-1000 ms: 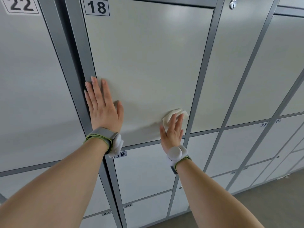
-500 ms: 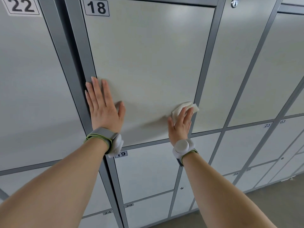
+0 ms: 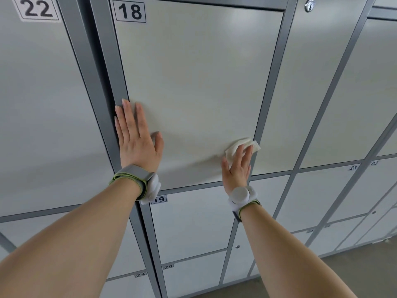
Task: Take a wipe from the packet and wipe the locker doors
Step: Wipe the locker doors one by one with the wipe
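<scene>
Locker door 18 (image 3: 199, 78) is a pale grey panel in a dark grey frame, filling the middle of the view. My right hand (image 3: 236, 168) presses a folded white wipe (image 3: 237, 147) flat against the door's lower right corner, fingers straight; the wipe's tip reaches the right frame post. My left hand (image 3: 136, 138) lies flat, fingers straight, on the door's lower left edge beside the frame. No wipe packet is in view.
Door 22 (image 3: 43, 104) is to the left, doors 19 (image 3: 193, 220) and 20 (image 3: 193, 276) below. More numbered doors run off to the right, one with a round lock (image 3: 309, 5) at top. Grey floor (image 3: 354, 269) shows at the lower right.
My right hand has slid the wipe rightward and slightly up along the bottom of door 18, ending at the right frame. My left hand has stayed in place.
</scene>
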Demonstrator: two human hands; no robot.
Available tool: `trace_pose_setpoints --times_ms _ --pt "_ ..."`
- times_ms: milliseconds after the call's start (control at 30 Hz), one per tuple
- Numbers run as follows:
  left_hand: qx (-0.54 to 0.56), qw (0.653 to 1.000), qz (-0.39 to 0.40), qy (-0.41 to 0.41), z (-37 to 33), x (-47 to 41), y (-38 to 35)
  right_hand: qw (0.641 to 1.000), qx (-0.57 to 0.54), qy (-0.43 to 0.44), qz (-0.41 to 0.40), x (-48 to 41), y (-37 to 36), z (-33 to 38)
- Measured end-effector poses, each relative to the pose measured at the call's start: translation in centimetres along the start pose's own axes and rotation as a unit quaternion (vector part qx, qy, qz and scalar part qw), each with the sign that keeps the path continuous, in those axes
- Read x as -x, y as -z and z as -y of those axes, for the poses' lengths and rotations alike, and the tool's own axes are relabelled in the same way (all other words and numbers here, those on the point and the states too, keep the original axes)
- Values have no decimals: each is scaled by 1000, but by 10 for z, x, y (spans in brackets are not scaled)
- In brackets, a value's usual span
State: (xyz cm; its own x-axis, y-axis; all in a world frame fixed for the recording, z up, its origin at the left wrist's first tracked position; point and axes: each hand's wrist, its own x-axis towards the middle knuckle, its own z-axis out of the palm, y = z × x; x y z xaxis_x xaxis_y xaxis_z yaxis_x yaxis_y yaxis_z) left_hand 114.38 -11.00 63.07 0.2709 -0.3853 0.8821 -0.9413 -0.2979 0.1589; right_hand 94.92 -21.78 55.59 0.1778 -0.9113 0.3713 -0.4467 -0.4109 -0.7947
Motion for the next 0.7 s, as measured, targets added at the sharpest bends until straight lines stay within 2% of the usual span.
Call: trace_pose_setpoints --times_ms 100,200,300,433,500,600,700 --pt "1 1000 6 1 -1 0 2 998 12 -55 42 17 -8 -16" --pt "2 1000 8 -7 1 1 4 994 -25 -85 61 19 -8 -8" --pt "0 1000 19 -14 3 3 6 997 -53 -28 44 13 -5 16" --pt "-10 999 37 -15 6 7 9 996 -33 67 40 16 -6 26" --pt "-14 999 45 -16 7 9 11 996 -20 62 58 24 -11 18" --pt "-26 998 46 -22 10 11 13 996 -1 12 93 38 -22 5" --pt "-39 998 50 -21 11 13 15 993 -33 -8 112 43 -27 16"
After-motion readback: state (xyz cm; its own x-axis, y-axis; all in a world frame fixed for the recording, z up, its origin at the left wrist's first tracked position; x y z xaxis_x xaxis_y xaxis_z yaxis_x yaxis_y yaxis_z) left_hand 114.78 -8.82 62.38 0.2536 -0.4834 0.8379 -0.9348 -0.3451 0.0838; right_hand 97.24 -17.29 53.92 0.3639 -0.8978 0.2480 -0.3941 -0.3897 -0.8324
